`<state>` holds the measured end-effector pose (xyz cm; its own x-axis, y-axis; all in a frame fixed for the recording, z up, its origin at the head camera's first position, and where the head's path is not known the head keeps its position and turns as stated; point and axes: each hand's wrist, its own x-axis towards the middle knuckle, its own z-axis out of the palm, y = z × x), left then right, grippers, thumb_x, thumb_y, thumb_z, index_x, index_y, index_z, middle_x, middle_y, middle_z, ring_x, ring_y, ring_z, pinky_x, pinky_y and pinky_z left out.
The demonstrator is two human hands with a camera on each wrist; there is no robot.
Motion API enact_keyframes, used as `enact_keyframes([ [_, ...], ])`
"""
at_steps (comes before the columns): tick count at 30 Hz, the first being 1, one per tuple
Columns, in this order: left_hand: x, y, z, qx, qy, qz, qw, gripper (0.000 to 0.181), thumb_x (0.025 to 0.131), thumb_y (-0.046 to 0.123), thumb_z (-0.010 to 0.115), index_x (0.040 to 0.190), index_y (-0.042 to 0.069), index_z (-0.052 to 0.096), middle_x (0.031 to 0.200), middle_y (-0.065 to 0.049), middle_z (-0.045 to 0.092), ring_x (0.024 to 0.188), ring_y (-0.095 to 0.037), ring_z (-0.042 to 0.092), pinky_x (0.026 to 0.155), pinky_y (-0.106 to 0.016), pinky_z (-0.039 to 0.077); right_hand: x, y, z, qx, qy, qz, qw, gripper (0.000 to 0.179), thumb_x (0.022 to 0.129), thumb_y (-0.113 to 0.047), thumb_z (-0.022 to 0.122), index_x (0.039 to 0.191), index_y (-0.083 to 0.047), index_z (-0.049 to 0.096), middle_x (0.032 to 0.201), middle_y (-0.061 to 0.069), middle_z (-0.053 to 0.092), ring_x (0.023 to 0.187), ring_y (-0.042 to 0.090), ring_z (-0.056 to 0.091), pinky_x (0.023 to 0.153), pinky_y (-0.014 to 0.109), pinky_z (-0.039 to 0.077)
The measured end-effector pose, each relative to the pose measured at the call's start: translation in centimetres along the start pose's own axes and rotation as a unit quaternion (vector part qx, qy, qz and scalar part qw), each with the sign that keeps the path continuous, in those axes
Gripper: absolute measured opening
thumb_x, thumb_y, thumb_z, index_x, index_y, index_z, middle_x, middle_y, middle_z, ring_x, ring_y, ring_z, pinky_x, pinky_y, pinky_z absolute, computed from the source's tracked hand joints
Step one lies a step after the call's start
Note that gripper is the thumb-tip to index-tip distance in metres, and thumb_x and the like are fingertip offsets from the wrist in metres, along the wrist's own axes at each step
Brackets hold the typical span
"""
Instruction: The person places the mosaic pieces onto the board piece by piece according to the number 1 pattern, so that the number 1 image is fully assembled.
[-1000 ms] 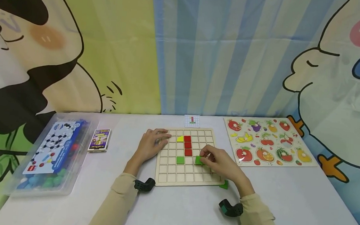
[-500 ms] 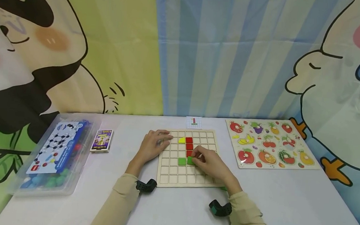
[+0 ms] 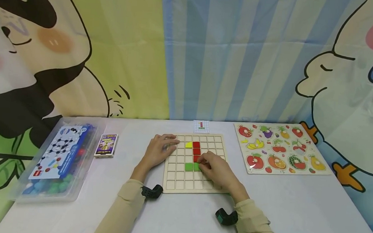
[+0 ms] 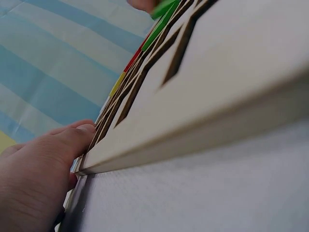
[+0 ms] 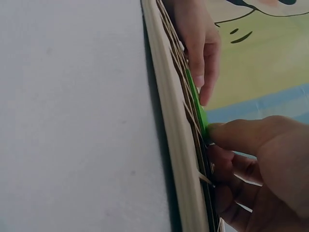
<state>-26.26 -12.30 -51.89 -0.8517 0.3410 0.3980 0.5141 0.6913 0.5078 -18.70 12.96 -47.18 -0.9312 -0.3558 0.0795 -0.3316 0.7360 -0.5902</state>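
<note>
A wooden grid board (image 3: pixel 175 185) lies on the table in the head view. It carries a yellow tile (image 3: pixel 189 145), a column of three red tiles (image 3: pixel 196 145) and a green tile (image 3: pixel 189 167). Right beside that one, just below the red column, my right hand (image 3: pixel 217 170) pinches another green tile (image 3: pixel 196 166) between thumb and finger; the right wrist view shows the thumb (image 5: pixel 241 135) on its end. At the board's upper left edge, my left hand (image 3: pixel 158 151) rests with relaxed fingers, its thumb (image 4: pixel 79 137) over the rim in the left wrist view.
Behind the board lies a small pattern card (image 3: pixel 201 127). A fruit puzzle board (image 3: pixel 304 150) is at the right. On the left are a clear plastic box (image 3: pixel 77 192) of coloured pieces and a small purple box (image 3: pixel 105 145). A patterned curtain (image 3: pixel 216 61) hangs behind the table.
My right hand has moved left across the board with the green tile and lowered it beside the other green tile. The left hand has stayed at the board's edge.
</note>
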Motion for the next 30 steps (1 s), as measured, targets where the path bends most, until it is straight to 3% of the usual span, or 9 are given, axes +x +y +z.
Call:
enact_keyframes([
  [6,0.1,0.1,0.0,-0.003,-0.005,-0.001,1.0,0.024,0.09,0.027,0.065,0.113,0.025,0.069,0.127,0.0,0.061,0.095,-0.024,0.051,0.08,-0.043,0.038,-0.3,0.1,0.2,-0.017,0.01,0.0,0.9998,0.006,0.088,-0.018,0.066,0.092,-0.02,0.07,0.081,-0.014,0.057,0.068,0.006,0.048,0.063,0.021,0.042],
  [18,-0.1,0.0,0.3,-0.003,0.007,0.008,0.9999,0.024,0.089,0.026,0.066,0.112,0.023,0.07,0.125,0.0,0.062,0.094,-0.024,0.052,0.079,-0.042,0.038,-1.5,0.6,-0.7,0.026,-0.009,-0.021,0.9994,0.006,0.088,-0.03,0.067,0.085,-0.026,0.063,0.07,-0.012,0.053,0.066,0.007,0.048,0.059,0.021,0.04],
  [30,0.0,0.2,0.0,0.004,-0.005,-0.01,0.9999,0.024,0.089,0.026,0.065,0.112,0.024,0.07,0.127,0.001,0.061,0.096,-0.024,0.052,0.079,-0.043,0.039,-3.4,2.4,-2.6,0.045,0.017,-0.028,0.9985,0.012,0.086,-0.017,0.067,0.08,-0.021,0.057,0.067,-0.009,0.048,0.062,0.007,0.046,0.055,0.02,0.038],
])
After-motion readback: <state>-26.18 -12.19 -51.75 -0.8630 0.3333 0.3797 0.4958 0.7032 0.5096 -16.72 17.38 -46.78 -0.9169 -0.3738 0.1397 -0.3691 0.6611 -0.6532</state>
